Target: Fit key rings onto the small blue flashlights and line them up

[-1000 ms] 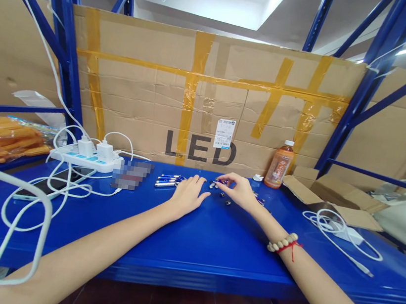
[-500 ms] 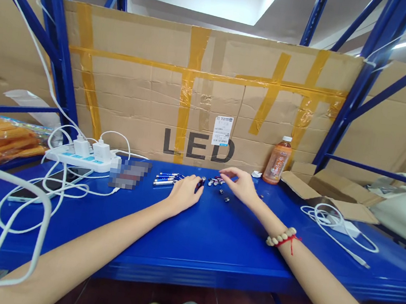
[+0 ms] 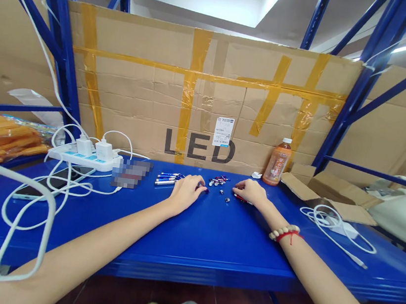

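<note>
My left hand [image 3: 185,192] rests on the blue tabletop with its fingers curled. A small dark-blue piece [image 3: 207,190] shows at its fingertips; its kind I cannot make out. My right hand [image 3: 252,192], with a beaded bracelet on the wrist, is closed on a slim red pen-like tube [image 3: 243,198] lying low over the table. Left of my left hand lie several blue and silver pen-like tubes [image 3: 165,182] side by side, partly hidden by it. Between the hands is a loose group of small blue, red and silver parts [image 3: 218,180], with a small metal piece [image 3: 227,200] nearer me.
A power strip [image 3: 86,158] with chargers, looping white cables and a phone [image 3: 55,182] occupy the left. An orange drink bottle [image 3: 277,163] stands at the back right, beside an open cardboard box [image 3: 332,191] and a coiled white cable [image 3: 342,232]. A cardboard sheet [image 3: 146,99] closes the back.
My right hand has come down from above the small parts and moved slightly right, now closed on the red tube. My left hand stays nearly in place; the dark piece at its fingertips sits lower.
</note>
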The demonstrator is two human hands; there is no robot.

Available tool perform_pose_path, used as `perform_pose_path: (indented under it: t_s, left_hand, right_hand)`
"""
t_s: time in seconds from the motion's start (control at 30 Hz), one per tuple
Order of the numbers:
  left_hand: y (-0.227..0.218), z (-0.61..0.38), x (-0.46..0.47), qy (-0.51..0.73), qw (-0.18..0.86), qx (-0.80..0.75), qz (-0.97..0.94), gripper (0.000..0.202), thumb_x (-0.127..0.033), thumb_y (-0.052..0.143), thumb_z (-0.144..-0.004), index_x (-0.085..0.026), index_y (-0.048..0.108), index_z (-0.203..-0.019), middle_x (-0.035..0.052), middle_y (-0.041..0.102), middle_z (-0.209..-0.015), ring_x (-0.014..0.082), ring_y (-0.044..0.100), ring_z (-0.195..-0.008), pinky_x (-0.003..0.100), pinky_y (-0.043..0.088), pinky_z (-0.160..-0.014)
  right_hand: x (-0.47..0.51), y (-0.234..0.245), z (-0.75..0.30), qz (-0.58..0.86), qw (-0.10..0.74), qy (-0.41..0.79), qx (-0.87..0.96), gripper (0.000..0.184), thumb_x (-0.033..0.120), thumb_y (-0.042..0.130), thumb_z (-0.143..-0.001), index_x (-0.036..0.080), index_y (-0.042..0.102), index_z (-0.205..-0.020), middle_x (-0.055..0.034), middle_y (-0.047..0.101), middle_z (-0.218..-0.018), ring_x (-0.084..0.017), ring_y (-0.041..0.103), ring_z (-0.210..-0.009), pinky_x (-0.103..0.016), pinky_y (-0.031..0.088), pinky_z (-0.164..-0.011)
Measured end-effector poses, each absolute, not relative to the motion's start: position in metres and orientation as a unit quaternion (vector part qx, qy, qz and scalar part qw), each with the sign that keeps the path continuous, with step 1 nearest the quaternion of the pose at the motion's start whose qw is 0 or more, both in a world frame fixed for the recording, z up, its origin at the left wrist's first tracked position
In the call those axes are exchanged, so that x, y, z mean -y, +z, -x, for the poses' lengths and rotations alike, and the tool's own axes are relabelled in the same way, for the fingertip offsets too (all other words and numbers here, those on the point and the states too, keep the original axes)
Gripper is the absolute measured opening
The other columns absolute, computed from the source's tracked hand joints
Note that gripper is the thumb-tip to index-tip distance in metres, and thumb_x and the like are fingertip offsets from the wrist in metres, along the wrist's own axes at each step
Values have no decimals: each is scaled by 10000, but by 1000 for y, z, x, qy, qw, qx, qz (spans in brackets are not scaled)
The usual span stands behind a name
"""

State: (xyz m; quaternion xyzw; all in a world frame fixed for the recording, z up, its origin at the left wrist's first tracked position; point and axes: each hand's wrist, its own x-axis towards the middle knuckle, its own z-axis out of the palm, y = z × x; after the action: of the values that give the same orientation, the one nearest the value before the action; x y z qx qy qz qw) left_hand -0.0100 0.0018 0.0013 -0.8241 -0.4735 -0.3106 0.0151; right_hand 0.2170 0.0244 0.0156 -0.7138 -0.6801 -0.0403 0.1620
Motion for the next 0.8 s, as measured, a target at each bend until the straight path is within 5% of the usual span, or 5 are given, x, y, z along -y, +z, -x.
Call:
perform_pose_path:
  t_s: [0.2, 0.57, 0.8]
  left_hand:
    - [1, 10, -1, -339, -10, 458, 822, 193, -168, 453, -806, -214, 586, -939, 23, 569, -891, 152, 555, -860, 262, 441, -747]
    - [3, 6, 4, -314, 17, 456, 833, 287, -360, 299, -887, -190, 521, -823, 31, 557, -836, 163, 551, -798, 264, 431, -680]
    - [2, 6, 2, -251, 17, 449, 857, 277, -359, 274, -899, -222, 495, -995, 30, 600, -882, 182, 565, -846, 267, 423, -689]
  right_hand:
    - [-26, 15, -218, 710, 171, -32, 682, 240, 290, 548, -702, 257, 695, -888, -2, 693, -912, -187, 621, -877, -240, 461, -630]
    - [-35, 7, -223, 685, 195, -41, 701, 219, 233, 571, -724, 194, 680, -911, -32, 698, -868, -153, 632, -813, -217, 466, -667]
    - [-38, 6, -225, 688, 187, -25, 701, 177, 306, 580, -736, 187, 689, -810, -39, 698, -835, -152, 631, -768, -213, 442, -615]
